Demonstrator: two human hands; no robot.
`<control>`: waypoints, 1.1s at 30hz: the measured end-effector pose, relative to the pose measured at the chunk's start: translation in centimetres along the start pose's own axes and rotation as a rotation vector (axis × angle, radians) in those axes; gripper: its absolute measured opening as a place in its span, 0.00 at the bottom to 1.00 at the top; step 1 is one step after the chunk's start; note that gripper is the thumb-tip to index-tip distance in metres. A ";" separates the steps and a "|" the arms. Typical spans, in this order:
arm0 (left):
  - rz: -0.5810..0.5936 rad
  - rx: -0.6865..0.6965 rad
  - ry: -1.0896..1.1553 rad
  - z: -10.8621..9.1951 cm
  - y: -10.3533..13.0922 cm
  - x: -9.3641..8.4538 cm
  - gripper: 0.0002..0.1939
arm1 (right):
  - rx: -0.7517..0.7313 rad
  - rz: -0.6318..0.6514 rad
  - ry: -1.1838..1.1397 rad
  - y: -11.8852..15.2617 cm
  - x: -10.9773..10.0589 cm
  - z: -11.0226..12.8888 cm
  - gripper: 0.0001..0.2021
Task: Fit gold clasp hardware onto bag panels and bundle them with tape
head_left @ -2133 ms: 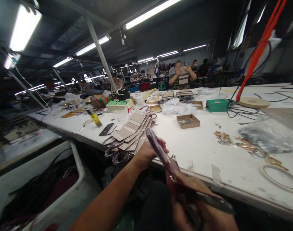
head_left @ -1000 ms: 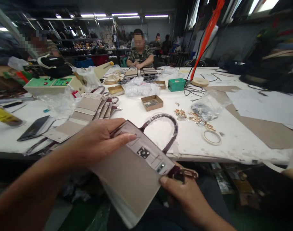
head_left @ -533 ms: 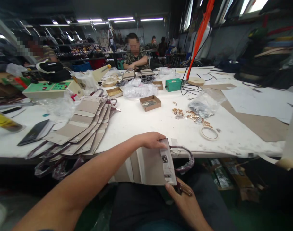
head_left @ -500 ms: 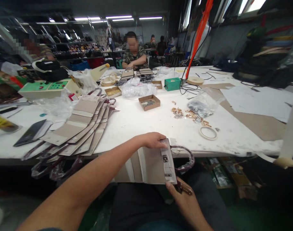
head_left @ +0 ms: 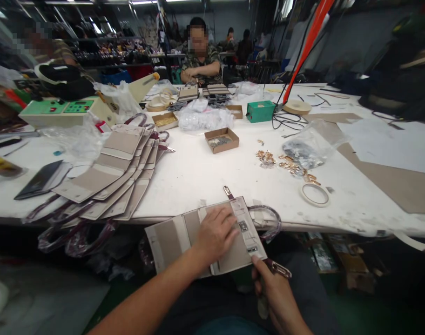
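Observation:
A beige bag panel lies open across the table's front edge and my lap, with a wrapped dark red handle at its right side. My left hand rests flat on the panel, fingers spread. At the lower right corner my right hand grips the panel between thumb and fingers, beside a strap with a gold buckle. Something small and greyish shows below its fingers, too unclear to name. Another buckled strap sticks out at the panel's top edge. Small metal fittings sit on the pale strip.
Stacked beige panels with handles lie left on the white table. Beyond are a cardboard box, gold fittings, a tape roll, a green box and an orange strip. A person sits opposite.
My left hand has moved from the panel's top right corner down onto its middle. The panel is now tilted and spread wider, with the buckled strap showing at its top. The camera view has shifted slightly.

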State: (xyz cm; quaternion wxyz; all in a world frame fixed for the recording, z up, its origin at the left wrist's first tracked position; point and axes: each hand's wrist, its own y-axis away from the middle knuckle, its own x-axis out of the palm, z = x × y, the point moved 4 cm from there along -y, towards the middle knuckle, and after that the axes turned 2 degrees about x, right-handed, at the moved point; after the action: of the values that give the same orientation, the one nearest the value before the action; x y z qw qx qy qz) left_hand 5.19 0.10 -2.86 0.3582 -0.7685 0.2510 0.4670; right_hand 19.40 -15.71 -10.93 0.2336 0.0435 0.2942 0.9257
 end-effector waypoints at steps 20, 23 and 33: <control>0.357 0.159 0.023 -0.3 0.8 -0.4 0.53 | -0.387 0.347 -0.359 1.3 -0.5 14.8 0.23; 0.325 0.169 0.036 -0.3 0.8 -0.2 0.51 | -0.517 0.185 -0.538 -2.5 0.4 18.2 0.22; 0.337 0.214 0.081 0.3 0.5 -0.2 0.49 | -0.502 0.164 -0.575 -7.0 2.8 17.9 0.20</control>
State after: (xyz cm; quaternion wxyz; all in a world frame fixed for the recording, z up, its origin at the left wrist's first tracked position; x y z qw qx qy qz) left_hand 4.60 0.07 -2.95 0.3443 -0.6911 0.4385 0.4599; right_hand 23.70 -0.05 -0.33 0.2352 0.2662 -0.0233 0.9345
